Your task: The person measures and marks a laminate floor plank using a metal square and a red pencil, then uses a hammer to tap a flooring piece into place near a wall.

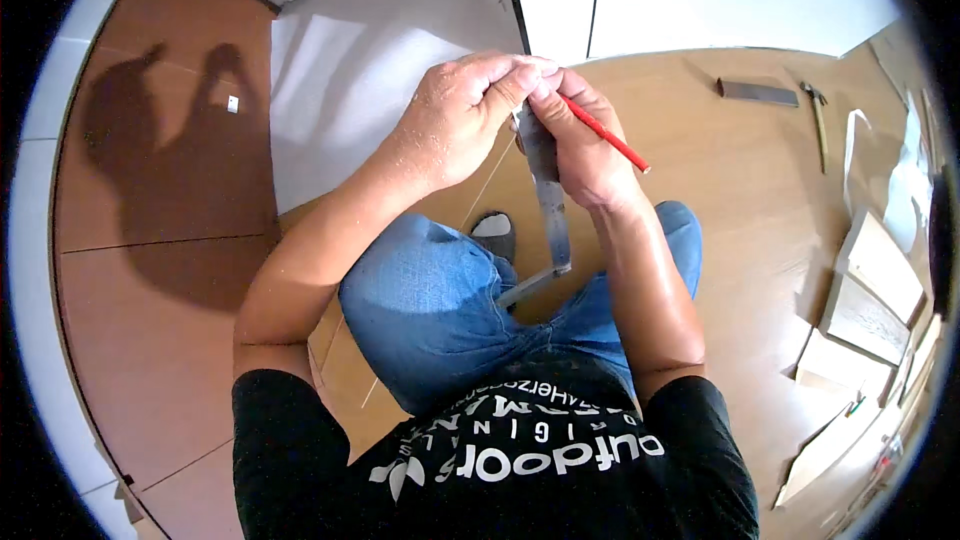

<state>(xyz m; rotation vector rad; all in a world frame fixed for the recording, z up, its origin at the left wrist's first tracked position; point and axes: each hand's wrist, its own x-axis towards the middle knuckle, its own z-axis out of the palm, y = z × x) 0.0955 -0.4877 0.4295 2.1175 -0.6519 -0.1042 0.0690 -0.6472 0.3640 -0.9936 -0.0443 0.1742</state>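
Above our jeans (pixel 420 280) and black shirt (pixel 560 500), the head view shows our two hands meeting near the upper middle. Our left hand (pixel 455 115), flecked with pale crumbs, is closed in a pinch, thumb against bent fingers, at the upper end of a grey metal square (pixel 547 190); the very tip is hidden from us. Our right hand (pixel 583 145) is half curled, its thumb also laid at that end, with a red pencil (pixel 610 138) caught in it and slanting down to the right. The square hangs from our hands between our knees, its shorter arm angling down to the left; we cannot tell whether that arm touches the jeans.

Beneath us spreads a wood-coloured floor (pixel 740 240), with a grey shoe (pixel 493 233) near our left knee. Over on the right lie a dark metal piece (pixel 757 92), a hammer (pixel 820 130) just beside it, a narrow white strip (pixel 852 160) and some wooden boards (pixel 868 318). To the left, shadows fall across a brown panel (pixel 170 190).
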